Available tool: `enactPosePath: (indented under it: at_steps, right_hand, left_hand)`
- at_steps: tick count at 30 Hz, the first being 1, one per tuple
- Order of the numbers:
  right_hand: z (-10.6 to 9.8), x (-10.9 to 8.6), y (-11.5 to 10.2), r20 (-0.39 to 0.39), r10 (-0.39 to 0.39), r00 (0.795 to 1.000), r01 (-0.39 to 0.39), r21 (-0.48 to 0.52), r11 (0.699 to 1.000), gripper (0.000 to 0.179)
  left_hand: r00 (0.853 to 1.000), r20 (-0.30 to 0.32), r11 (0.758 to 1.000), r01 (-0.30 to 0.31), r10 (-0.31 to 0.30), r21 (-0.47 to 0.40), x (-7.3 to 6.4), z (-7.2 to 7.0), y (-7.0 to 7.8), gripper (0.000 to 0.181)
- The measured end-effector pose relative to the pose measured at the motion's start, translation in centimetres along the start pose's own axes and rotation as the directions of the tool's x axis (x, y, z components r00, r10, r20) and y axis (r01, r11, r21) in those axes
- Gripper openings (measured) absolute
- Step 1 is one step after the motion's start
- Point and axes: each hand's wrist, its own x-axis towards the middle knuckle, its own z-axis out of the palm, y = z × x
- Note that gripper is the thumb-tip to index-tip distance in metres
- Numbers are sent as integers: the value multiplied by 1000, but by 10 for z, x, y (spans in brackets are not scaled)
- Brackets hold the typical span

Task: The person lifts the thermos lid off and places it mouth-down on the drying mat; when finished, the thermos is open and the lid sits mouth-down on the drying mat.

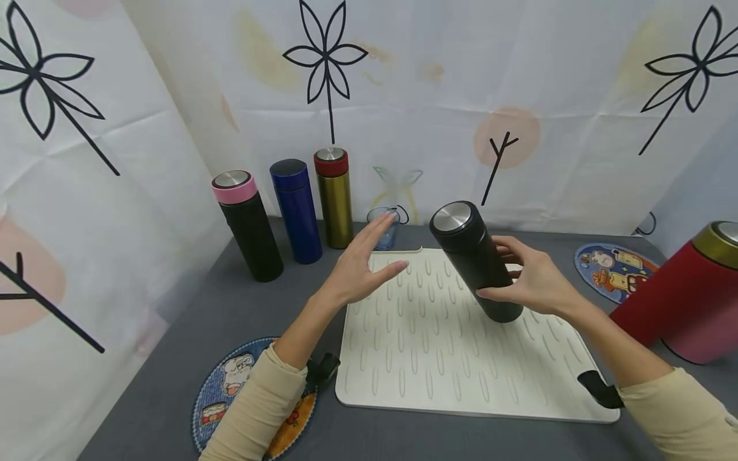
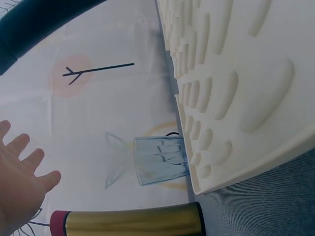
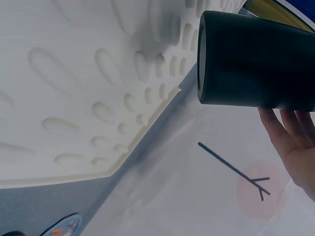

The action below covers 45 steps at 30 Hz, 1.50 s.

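Observation:
My right hand [image 1: 530, 275] grips a black thermos flask [image 1: 475, 259] with a silver-topped lid, tilted with its top toward the left, over the white ridged mat [image 1: 415, 346]. In the right wrist view the base of the black thermos flask [image 3: 256, 61] hangs above the mat, fingers [image 3: 278, 132] along its side. My left hand [image 1: 363, 266] is held in the air over the mat's left edge, fingers extended and holding nothing. Behind it stands a clear bluish glass [image 1: 386, 237], seen beyond the mat's corner in the left wrist view.
At the back left stand a black flask with pink collar [image 1: 248, 227], a blue flask [image 1: 296, 211] and a gold flask with red collar [image 1: 336, 198]. Red [image 1: 671, 291] and pink [image 1: 706, 336] flasks are at the right. Round patterned placemats lie left [image 1: 230, 371] and right [image 1: 614, 272].

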Motion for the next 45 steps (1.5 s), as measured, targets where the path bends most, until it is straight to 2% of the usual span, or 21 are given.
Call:
enactPosePath:
  at_steps: [5, 10, 15, 18, 21, 25, 29, 38, 45]
  right_hand:
    - [7, 8, -1, 10, -62, 998, 63, -52, 997, 79]
    - [15, 15, -4, 26, -157, 987, 159, -135, 978, 76]
    - [21, 19, -6, 47, -220, 974, 225, -203, 953, 76]
    - [23, 21, -7, 58, -224, 973, 232, -237, 944, 76]
    - [25, 22, -8, 67, -213, 975, 223, -262, 939, 77]
    - [28, 23, -10, 70, -209, 975, 221, -292, 931, 77]
    - [31, 23, -11, 65, -217, 974, 227, -305, 925, 77]
    - [34, 20, -7, 33, -236, 971, 234, -322, 917, 77]
    - [35, 19, -6, 3, -262, 965, 248, -335, 909, 77]
  left_hand:
    - [1000, -25, 999, -12, 11, -50, -1, -1, 2, 76]
    - [997, -62, 993, -50, 44, -102, -1, -2, 4, 78]
    - [983, -114, 973, -160, 143, -165, 1, 0, 5, 79]
    - [967, -147, 951, -236, 209, -199, 2, 1, 5, 76]
    - [959, -150, 931, -271, 240, -244, 2, 1, 6, 74]
    - [968, -101, 925, -249, 229, -286, 2, 0, 10, 74]
    - [974, -60, 931, -228, 220, -286, 1, -1, 11, 69]
    - [971, -99, 928, -238, 218, -286, 1, 4, 12, 66]
    - [971, -125, 925, -231, 202, -302, 1, 6, 19, 65]
